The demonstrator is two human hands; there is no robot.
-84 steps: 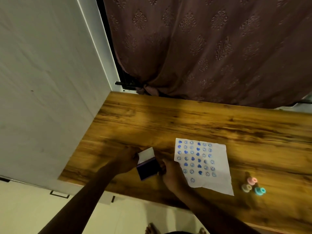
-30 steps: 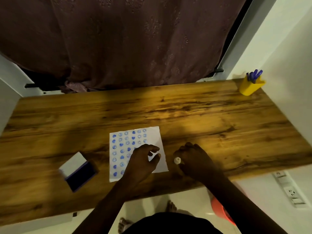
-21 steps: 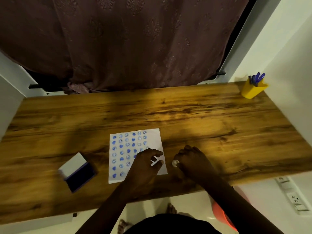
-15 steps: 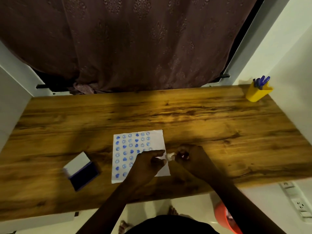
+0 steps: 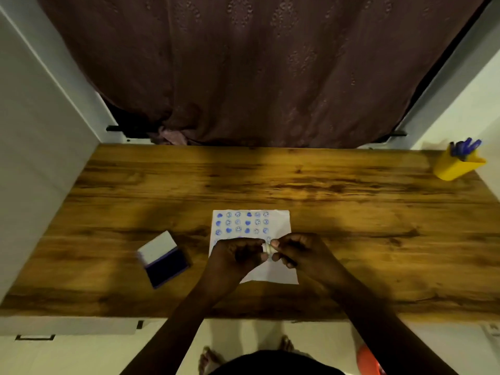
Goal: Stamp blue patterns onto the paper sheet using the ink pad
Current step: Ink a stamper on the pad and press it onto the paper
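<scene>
A white paper sheet (image 5: 281,223) with rows of blue stamped marks lies near the front middle of the wooden table (image 5: 297,185). Above its lower half, my left hand (image 5: 238,255) and my right hand (image 5: 300,253) meet, both pinching a small pale stamp (image 5: 267,248) between their fingertips. My hands hide the lower rows of marks. The open ink pad (image 5: 165,259), white lid up and dark blue pad showing, sits on the table to the left of the sheet.
A yellow cup (image 5: 456,166) holding blue pens stands at the table's far right corner. A dark patterned curtain (image 5: 257,71) hangs behind the table. White walls close in on both sides. An orange object (image 5: 368,361) sits on the floor at lower right.
My hands left the ink pad and moved over the sheet. My right hand picked up the small pale stamp to the right of the sheet and brought it to my left hand.
</scene>
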